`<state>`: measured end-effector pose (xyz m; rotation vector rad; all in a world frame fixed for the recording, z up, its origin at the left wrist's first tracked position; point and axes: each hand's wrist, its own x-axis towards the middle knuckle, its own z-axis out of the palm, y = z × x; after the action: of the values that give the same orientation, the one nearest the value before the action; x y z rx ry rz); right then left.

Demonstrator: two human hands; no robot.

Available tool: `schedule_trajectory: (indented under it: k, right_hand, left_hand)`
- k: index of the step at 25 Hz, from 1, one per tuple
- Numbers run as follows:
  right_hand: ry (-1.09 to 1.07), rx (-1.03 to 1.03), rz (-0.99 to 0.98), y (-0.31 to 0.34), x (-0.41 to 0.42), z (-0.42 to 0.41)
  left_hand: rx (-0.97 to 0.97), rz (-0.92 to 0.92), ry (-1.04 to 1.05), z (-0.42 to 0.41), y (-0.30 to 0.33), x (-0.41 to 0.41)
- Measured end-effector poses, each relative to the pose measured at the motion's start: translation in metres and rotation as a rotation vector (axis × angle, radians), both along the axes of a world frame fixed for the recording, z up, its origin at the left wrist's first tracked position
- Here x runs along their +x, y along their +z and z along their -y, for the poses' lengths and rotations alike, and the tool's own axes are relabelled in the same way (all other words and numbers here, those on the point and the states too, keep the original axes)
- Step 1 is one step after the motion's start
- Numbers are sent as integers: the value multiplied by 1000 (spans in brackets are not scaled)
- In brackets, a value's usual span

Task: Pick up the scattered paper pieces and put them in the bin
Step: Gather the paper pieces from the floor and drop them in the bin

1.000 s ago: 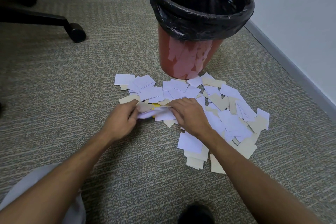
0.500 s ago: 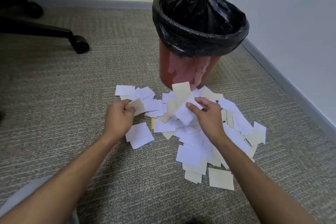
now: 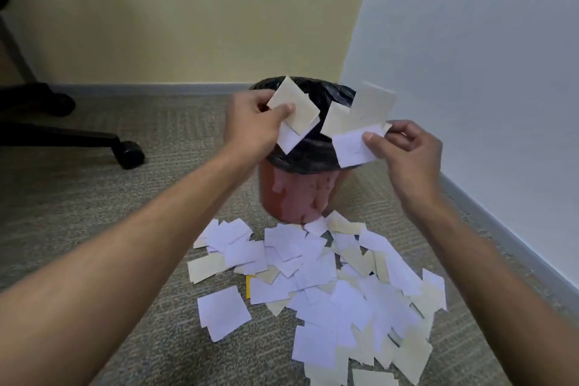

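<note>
Head view: left hand (image 3: 250, 128) pinching paper pieces (image 3: 294, 110), right hand (image 3: 407, 147) pinching more, both over black-lined bin (image 3: 300, 197); loose pile (image 3: 319, 285) on carpet.

The bin (image 3: 300, 188) stands on the floor (image 3: 94, 197) in the corner where two walls meet. Before it lies the paper pile (image 3: 326, 285). Over its mouth — the left hand (image 3: 250, 125) and right hand (image 3: 407, 150), each pinching papers. Well left of the bin — a chair base (image 3: 78, 135).
</note>
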<state>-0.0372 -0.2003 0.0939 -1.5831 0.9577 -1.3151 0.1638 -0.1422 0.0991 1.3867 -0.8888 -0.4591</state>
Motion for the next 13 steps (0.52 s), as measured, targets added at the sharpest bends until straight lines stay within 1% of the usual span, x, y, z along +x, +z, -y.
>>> schedule_trajectory:
  k: [2,4,5,7,9,10,11,13]
  right_hand:
    - [-22,-70,-33,19,13,24]
    - [-52,-127,-124,30,29,50]
    - [-65,-138,-172,32,37,62]
    - [-73,-106,-242,31,52,77]
    - [-97,-88,-285,21,57,81]
    - [-135,-129,-297,14,56,78]
    - [-175,-215,-302,6,53,71]
    - [-189,-437,-289,-9,47,50]
  left_hand:
    - [-19,76,74,24,21,0]
    - [24,162,130,47,30,3]
    - [73,200,130,57,32,5]
    - [184,252,53,72,28,14]
    - [241,300,7,72,21,21]
    - [230,339,16,67,17,23]
    - [187,382,43,58,11,24]
    - [93,439,114,29,-4,24]
